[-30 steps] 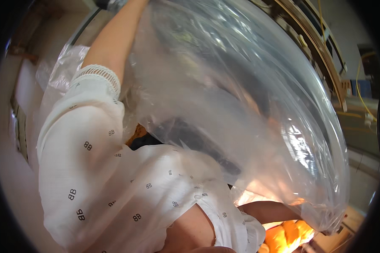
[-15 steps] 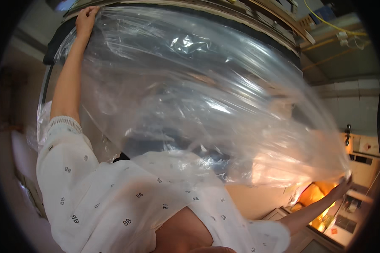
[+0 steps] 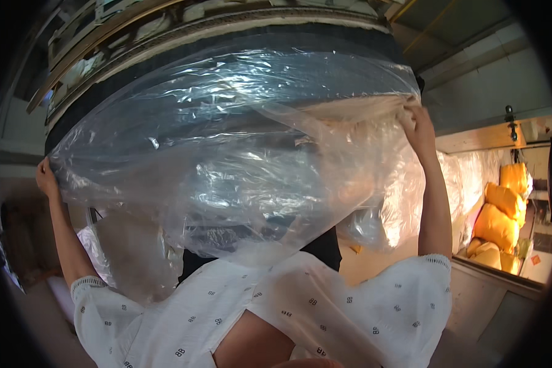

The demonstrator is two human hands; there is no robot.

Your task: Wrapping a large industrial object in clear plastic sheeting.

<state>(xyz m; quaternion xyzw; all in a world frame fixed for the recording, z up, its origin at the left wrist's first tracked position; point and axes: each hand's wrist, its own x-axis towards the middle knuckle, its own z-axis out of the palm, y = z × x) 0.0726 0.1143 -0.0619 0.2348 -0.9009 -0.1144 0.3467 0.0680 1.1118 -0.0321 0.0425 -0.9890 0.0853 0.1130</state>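
Observation:
A large clear plastic sheet (image 3: 245,165) stretches between my two hands, creased and shiny, and drapes down to my waist. At the far left my left hand (image 3: 45,176) pinches its edge, beside the corner of a dark table surface (image 3: 337,43). My right hand (image 3: 418,126) is closed on the sheet near the table's right end, with the arm reaching forward. Through the film the dark surface and a brownish strip show dimly. Whether the sheet is one layer or a bag, I cannot tell.
Wooden slats (image 3: 98,46) and a rail run along the table's far side. To the right, more crumpled clear plastic hangs near a stack of orange-yellow bundles (image 3: 498,214). A pale wall (image 3: 478,73) stands beyond the table's right end.
My right hand has come from low at the right up to the table's right end. My left hand is lower and farther left. The sheet now spreads across in front of me; the view has turned.

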